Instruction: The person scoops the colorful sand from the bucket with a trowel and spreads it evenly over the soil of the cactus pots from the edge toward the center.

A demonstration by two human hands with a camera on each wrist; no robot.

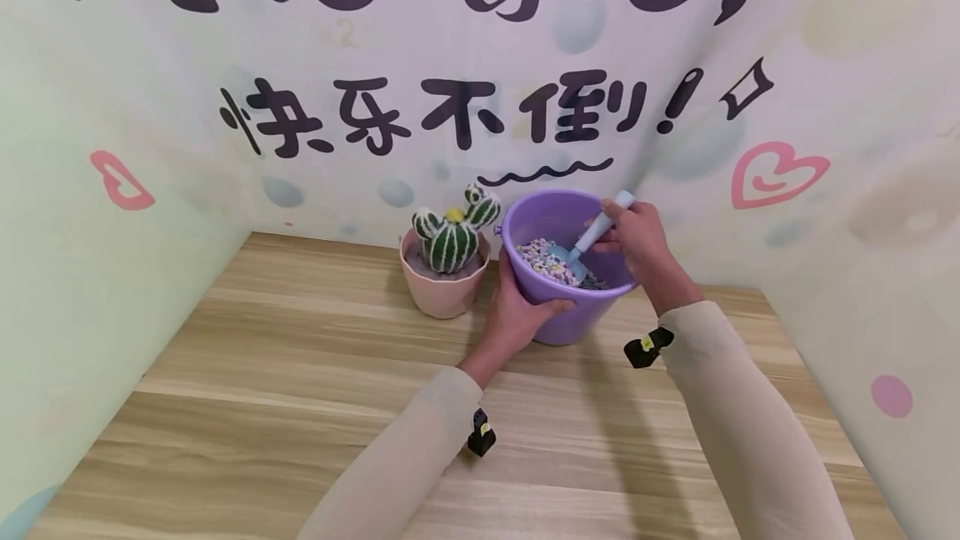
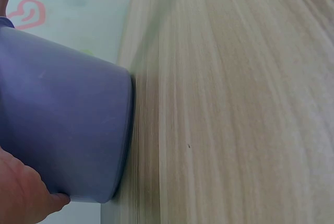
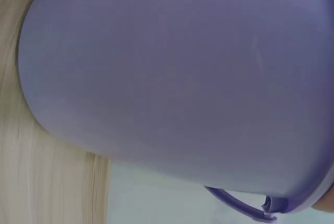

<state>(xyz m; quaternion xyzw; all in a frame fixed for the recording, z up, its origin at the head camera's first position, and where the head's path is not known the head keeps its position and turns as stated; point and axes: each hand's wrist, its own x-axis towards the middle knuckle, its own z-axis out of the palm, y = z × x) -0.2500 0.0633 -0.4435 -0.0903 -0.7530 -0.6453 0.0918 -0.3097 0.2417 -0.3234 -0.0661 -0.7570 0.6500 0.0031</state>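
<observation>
The left hand [image 1: 521, 315] is wrapped around the near-left side of the purple bucket [image 1: 570, 322], its thumb extended across the front wall and its fingers spread along the left side; it grips the bucket from outside, below the rim. The right hand [image 1: 637, 242] is above the right side of the rim, wrist bent, fingers closed around the handle of the light-blue scoop [image 1: 596, 233]. Both forearms, in beige sleeves [image 1: 750, 423], extend forward from the lower border of the head view. The bucket stands on the wood-grain table [image 1: 285, 390], near the back wall [image 1: 352, 169]. It contains small pastel pieces [image 1: 546, 263] in pink, white, yellow and blue, covering the visible part of the bottom and lying well below the rim. The scoop is inclined, handle up and to the right, blade down among the pieces; how much the blade carries cannot be determined. A purple bail [image 3: 237, 203] is attached at the rim. Just left of the bucket, a pink pot [image 1: 442, 297] holds a green cactus [image 1: 450, 247] in grey fill. The table's rear edge meets the back wall; a broad table area extends left of the pot, and a narrower strip lies right of the bucket.
</observation>
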